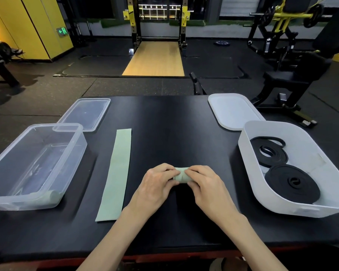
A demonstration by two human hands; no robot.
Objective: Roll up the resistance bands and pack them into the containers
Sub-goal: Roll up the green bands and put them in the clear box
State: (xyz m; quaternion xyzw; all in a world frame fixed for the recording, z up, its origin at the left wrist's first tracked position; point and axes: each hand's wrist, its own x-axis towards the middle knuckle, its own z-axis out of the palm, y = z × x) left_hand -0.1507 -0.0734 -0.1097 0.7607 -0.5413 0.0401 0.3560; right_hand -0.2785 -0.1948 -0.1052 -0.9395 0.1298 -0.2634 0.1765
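A rolled pale green resistance band [181,176] lies at the middle of the black table [164,118]. My left hand [157,184] and my right hand [205,184] both grip it, fingers curled around its two ends. A second green band [115,173] lies flat and unrolled to the left. A clear plastic container [8,200] at the left holds one rolled green band [52,196] in its near corner. A white tub [249,173] at the right holds two coiled black bands [294,182].
A clear lid [86,114] lies behind the clear container. A white lid [233,112] lies behind the white tub. Beyond the table stand a squat rack [157,22] and a weight machine [294,45] on the gym floor.
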